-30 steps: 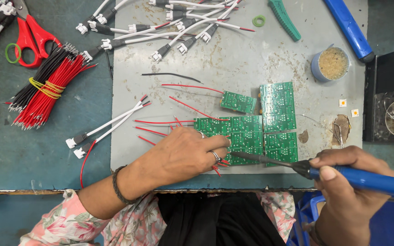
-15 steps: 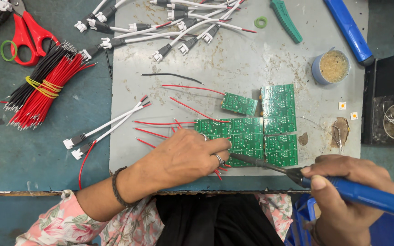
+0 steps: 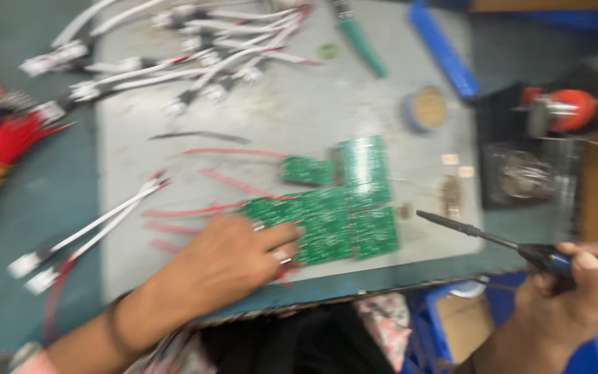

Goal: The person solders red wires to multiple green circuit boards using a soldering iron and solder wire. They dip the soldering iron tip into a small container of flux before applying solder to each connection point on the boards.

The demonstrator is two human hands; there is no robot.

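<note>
Green circuit boards (image 3: pixel 327 218) lie flat on the grey mat (image 3: pixel 271 118) near the bench front edge. We judge them light, stiff and thin, with fragile solder faces, so best pinned or lifted by the edges. Our left hand (image 3: pixel 233 260) presses fingers flat on their left end, holding nothing. Our right hand (image 3: pixel 576 291) is closed around the blue soldering iron (image 3: pixel 520 246), tip in the air just right of the boards. Red wires (image 3: pixel 195 208) fan out left; a small tin (image 3: pixel 427 107) sits behind.

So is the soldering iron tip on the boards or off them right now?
Off: the soldering iron in the right hand points at bare mat, clear of the green circuit boards.
</note>
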